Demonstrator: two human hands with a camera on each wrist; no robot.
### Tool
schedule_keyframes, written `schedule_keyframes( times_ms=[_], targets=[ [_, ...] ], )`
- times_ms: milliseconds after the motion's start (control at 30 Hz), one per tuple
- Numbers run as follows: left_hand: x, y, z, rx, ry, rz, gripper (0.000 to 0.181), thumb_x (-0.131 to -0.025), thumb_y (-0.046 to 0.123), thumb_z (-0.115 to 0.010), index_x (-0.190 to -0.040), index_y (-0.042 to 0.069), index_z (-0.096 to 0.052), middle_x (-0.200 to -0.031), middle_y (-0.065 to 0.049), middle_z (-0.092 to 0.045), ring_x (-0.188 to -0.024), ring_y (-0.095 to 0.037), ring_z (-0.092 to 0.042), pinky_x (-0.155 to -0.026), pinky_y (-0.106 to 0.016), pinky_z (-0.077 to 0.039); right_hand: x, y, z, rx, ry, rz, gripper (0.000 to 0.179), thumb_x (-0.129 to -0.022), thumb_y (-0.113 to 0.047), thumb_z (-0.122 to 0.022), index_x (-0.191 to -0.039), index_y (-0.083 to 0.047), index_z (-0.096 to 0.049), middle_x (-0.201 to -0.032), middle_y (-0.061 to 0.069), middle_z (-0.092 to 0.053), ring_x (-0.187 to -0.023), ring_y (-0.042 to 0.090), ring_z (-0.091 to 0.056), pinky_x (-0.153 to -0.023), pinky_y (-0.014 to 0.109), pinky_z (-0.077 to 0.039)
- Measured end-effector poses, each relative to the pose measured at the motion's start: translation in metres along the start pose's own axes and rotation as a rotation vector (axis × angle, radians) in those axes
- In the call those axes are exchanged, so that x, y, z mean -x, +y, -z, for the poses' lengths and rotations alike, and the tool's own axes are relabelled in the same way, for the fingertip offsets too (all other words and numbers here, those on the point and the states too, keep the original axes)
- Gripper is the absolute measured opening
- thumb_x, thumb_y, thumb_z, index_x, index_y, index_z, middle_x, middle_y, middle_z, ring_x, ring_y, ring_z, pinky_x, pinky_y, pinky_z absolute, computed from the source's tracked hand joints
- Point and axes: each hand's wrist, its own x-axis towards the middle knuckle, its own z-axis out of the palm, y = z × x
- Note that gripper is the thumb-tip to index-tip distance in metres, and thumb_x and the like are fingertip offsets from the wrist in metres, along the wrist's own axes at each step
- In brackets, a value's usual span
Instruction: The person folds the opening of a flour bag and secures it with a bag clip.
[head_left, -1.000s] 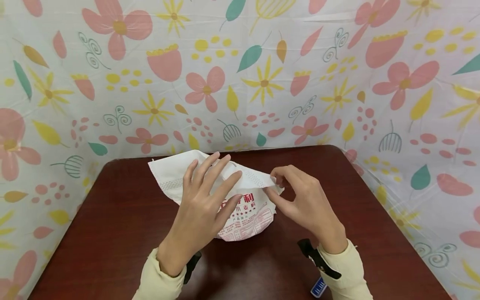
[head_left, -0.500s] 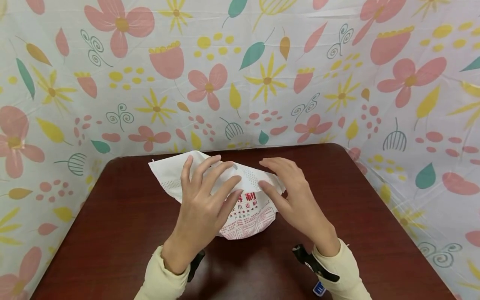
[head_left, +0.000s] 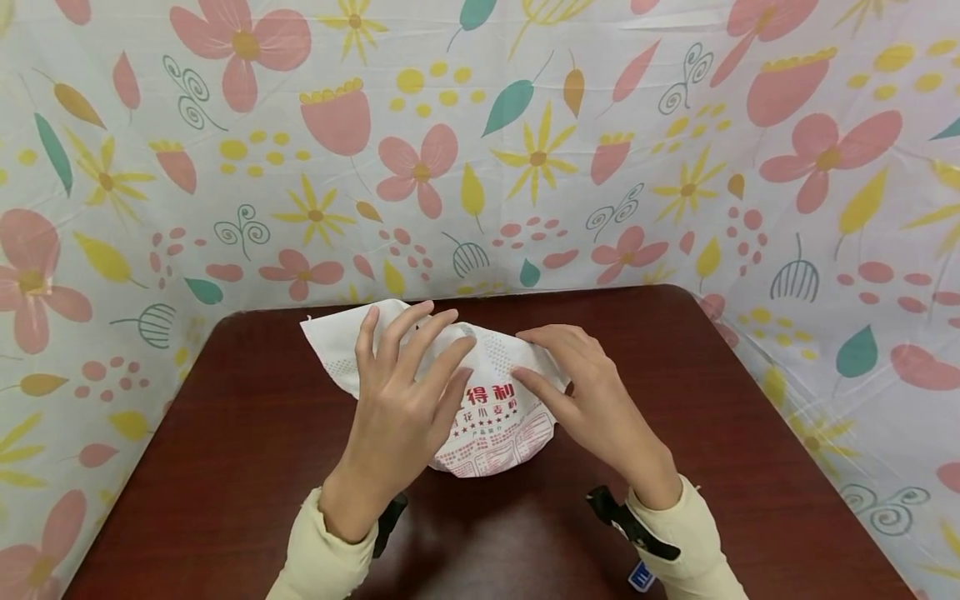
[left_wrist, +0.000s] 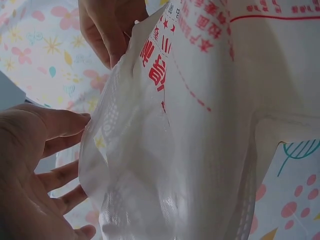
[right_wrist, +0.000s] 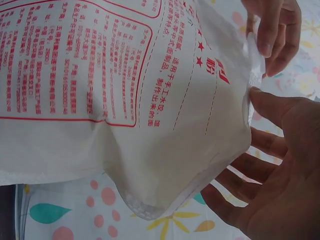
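Note:
A white flour bag (head_left: 487, 433) with red Chinese print rests on the dark table, its upper edge creased, with one corner reaching far left. My left hand (head_left: 405, 408) is over its left part, fingers spread and lightly bent. In the left wrist view, that thumb's tip meets the bag's rim (left_wrist: 107, 90), and the other fingers reach behind it. At the upper right of the bag is my right hand (head_left: 592, 400), thumb and index finger apart. The right wrist view has this thumb at the bag's edge (right_wrist: 252, 75), with the remaining fingers partly behind the bag.
The dark red-brown table (head_left: 247, 467) has rounded far corners. Floral-patterned sheeting (head_left: 480, 183) stands behind it and along both sides. A small blue-and-white object (head_left: 641, 577) lies by the right sleeve.
My right hand has released the bag's right corner and shifted left along its top edge, its fingers parting. The left hand moves slightly left, and more of the red print shows.

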Motion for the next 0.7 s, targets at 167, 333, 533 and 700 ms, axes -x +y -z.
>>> schedule_keyframes(
  times_ms=[167,333,533,700],
  targets=[
    [0.0004,-0.0003,0.0,0.003,-0.009,0.013,0.023,-0.095,0.015,-0.068,-0.117,0.01,-0.07,-0.136,-0.013,-0.062,-0.135,-0.037,-0.049,-0.116,-0.069,-0.019,0.001,0.0004,0.0028,0.0,-0.019,-0.01,0.047,-0.087,-0.022,-0.083,-0.13,-0.014,-0.066,-0.126,-0.001,-0.066,-0.124,0.019,-0.056,-0.1,0.04,-0.045],
    [-0.0012,-0.0011,0.0011,0.037,0.031,-0.007,0.022,-0.095,0.013,-0.067,-0.116,0.006,-0.07,-0.133,-0.015,-0.064,-0.134,-0.036,-0.052,-0.118,-0.065,-0.023,0.0015,0.0012,0.0029,-0.026,-0.029,0.003,0.054,-0.082,-0.025,-0.088,-0.131,-0.015,-0.066,-0.128,-0.003,-0.065,-0.123,0.016,-0.057,-0.096,0.035,-0.047],
    [-0.0043,-0.0019,0.0025,0.107,0.108,-0.039,0.017,-0.097,0.009,-0.064,-0.111,0.001,-0.07,-0.124,-0.019,-0.067,-0.127,-0.04,-0.058,-0.118,-0.06,-0.029,0.0003,0.0019,0.0018,-0.041,-0.034,0.021,0.054,-0.083,-0.026,-0.087,-0.131,-0.015,-0.065,-0.129,-0.003,-0.065,-0.121,0.016,-0.057,-0.096,0.035,-0.048],
    [-0.0076,0.0002,-0.0008,0.165,0.104,-0.041,0.018,-0.094,0.006,-0.068,-0.11,0.0,-0.07,-0.121,-0.018,-0.068,-0.122,-0.039,-0.06,-0.116,-0.058,-0.033,0.0041,0.0022,0.0024,-0.024,-0.01,0.026,0.054,-0.082,-0.026,-0.088,-0.13,-0.012,-0.066,-0.125,0.0,-0.066,-0.117,0.018,-0.059,-0.092,0.035,-0.048]
  ],
)
